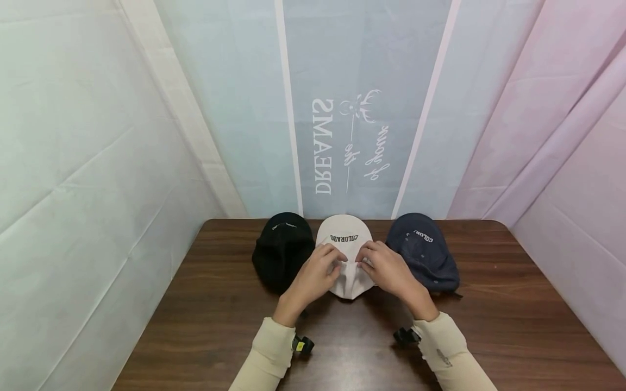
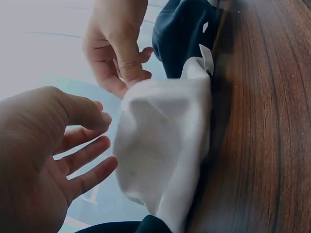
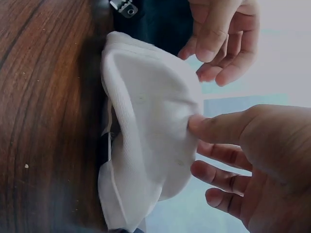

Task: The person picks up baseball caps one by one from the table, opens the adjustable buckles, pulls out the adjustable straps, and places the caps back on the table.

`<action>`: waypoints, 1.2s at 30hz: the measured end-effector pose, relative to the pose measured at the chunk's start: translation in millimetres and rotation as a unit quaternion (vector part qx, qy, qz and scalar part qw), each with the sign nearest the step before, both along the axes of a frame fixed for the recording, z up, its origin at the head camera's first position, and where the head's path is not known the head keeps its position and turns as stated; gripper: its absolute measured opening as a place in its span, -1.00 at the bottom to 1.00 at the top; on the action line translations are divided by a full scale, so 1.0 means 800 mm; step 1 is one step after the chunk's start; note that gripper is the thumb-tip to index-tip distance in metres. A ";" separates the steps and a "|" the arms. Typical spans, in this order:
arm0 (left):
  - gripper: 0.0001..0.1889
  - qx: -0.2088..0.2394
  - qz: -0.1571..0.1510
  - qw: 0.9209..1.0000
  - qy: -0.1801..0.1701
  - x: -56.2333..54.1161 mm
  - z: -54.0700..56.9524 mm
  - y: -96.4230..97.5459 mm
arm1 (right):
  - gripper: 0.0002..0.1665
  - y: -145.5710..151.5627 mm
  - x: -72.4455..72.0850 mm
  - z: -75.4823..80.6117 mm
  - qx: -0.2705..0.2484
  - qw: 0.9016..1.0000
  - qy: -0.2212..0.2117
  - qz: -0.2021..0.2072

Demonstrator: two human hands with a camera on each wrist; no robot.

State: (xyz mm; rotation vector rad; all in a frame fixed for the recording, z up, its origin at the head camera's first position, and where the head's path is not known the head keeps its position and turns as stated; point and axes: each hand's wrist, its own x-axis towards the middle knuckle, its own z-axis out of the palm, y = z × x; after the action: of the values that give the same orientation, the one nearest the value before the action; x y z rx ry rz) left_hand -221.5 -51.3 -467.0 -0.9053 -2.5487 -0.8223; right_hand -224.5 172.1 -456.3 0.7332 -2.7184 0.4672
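A white cap (image 1: 342,225) with dark COLORADO lettering lies between a black cap (image 1: 281,255) and a navy cap (image 1: 420,252). Over its left side is my left hand (image 1: 317,271), fingers loosely bent. A small gap separates these fingers from the white cap (image 2: 155,126) in the left wrist view. On the other side, my right hand (image 1: 388,269) touches the crown. The right wrist view shows its thumb (image 3: 204,125) resting against the white cap (image 3: 150,97), with the other fingers spread loosely below. The far side of the crown is hidden there.
The caps stand along the back edge of a brown wooden table (image 1: 347,347). Right behind them hangs a pale blue cloth (image 1: 264,136) with white print. Light cloth walls (image 1: 98,190) rise at both sides. Dark wrist cameras (image 1: 303,345) sit under the sleeves.
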 end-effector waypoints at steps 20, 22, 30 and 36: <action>-0.63 0.028 -0.072 0.995 0.065 0.003 -0.003 0.009 | -0.93 0.012 0.002 0.031 -0.149 0.984 0.010 -0.099; -0.57 0.029 -0.080 0.994 0.072 0.003 -0.002 0.010 | -0.92 0.012 0.003 0.034 -0.162 0.981 0.025 -0.105; -0.57 0.004 -0.094 0.988 0.121 0.006 0.002 0.014 | -0.91 0.014 0.005 0.040 -0.193 0.973 0.056 -0.115; -0.91 0.057 -0.096 0.984 0.141 0.008 0.006 0.017 | -0.91 0.016 0.008 0.045 -0.200 0.973 0.060 -0.102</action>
State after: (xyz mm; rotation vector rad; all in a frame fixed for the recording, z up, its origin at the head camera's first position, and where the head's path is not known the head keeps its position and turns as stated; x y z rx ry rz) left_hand -214.8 -37.5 -462.0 -1.1543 -2.1742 -0.8194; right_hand -218.5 184.7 -420.2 0.3579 -2.4393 0.8541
